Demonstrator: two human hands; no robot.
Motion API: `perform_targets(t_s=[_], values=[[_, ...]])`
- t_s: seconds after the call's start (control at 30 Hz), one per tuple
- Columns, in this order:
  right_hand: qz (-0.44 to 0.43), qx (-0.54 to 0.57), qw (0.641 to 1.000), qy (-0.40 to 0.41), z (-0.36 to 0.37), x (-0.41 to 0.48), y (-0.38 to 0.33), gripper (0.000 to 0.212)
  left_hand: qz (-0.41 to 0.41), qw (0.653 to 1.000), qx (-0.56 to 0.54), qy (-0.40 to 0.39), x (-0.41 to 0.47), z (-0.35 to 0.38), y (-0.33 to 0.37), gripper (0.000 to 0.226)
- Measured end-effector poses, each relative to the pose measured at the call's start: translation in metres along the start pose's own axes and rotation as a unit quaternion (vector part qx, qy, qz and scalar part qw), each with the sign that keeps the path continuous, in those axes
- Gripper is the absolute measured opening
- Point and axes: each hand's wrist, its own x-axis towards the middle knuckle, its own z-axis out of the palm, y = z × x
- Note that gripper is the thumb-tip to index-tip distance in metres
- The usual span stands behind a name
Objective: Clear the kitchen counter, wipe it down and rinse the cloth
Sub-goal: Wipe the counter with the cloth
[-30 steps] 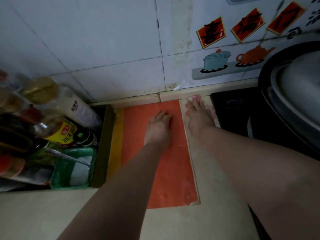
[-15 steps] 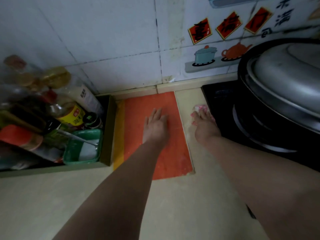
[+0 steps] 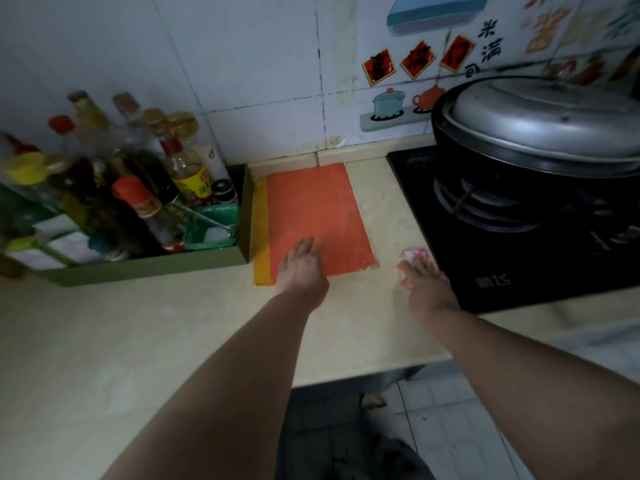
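My left hand [image 3: 300, 268] lies flat with straight fingers on the near end of an orange mat [image 3: 317, 209] with a yellow edge, which lies on the beige counter [image 3: 173, 334]. My right hand [image 3: 424, 282] presses a pink and white cloth [image 3: 414, 254] onto the counter strip between the mat and the black stove [image 3: 519, 244]. Most of the cloth is hidden under the fingers.
A green tray [image 3: 145, 268] at the left holds several sauce bottles [image 3: 187, 168] and a green tub [image 3: 211, 230] with a spoon. A large black wok with a metal lid [image 3: 540, 123] sits on the stove. The tiled wall stands behind. The floor shows below the counter's front edge.
Both hands have slid back from the wall toward the counter's front edge, the right one dragging the cloth along beside the stove. The view has pulled back.
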Motion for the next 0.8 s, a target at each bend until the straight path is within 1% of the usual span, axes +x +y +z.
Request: perform_targets(t_s=[0.1, 0.2, 0.33, 0.4, 0.5, 0.6, 0.7, 0.8], values=[[0.000, 0.014, 1.000, 0.001, 0.012, -0.024, -0.013, 0.065, -0.005, 1.000, 0.015, 0.000, -0.030, -0.003, -0.016, 0.064], [-0.033, 0.009, 0.999, -0.010, 0.020, -0.036, -0.038, 0.065, -0.047, 0.999, 0.024, 0.014, -0.050, -0.009, -0.041, 0.060], [-0.114, 0.003, 0.993, -0.036, 0.030, -0.039, -0.082, 0.064, -0.140, 0.989, 0.022, 0.034, -0.082, -0.023, -0.083, 0.060], [-0.163, -0.021, 0.985, -0.046, 0.038, -0.039, -0.106, 0.062, -0.211, 0.977, 0.020, 0.036, -0.105, -0.028, -0.105, 0.060], [-0.235, -0.062, 0.970, -0.029, 0.049, -0.041, -0.141, 0.055, -0.318, 0.947, 0.027, 0.034, -0.140, -0.030, -0.132, 0.059], [-0.310, -0.071, 0.948, -0.025, 0.061, -0.050, -0.179, 0.050, -0.414, 0.909, 0.044, 0.033, -0.184, -0.029, -0.153, 0.053], [-0.383, -0.094, 0.918, -0.040, 0.074, -0.067, -0.212, 0.055, -0.496, 0.867, 0.032, 0.027, -0.231, -0.027, -0.169, 0.051], [-0.459, -0.102, 0.880, -0.068, 0.091, -0.090, -0.242, 0.060, -0.579, 0.814, 0.023, 0.025, -0.288, -0.024, -0.176, 0.048]])
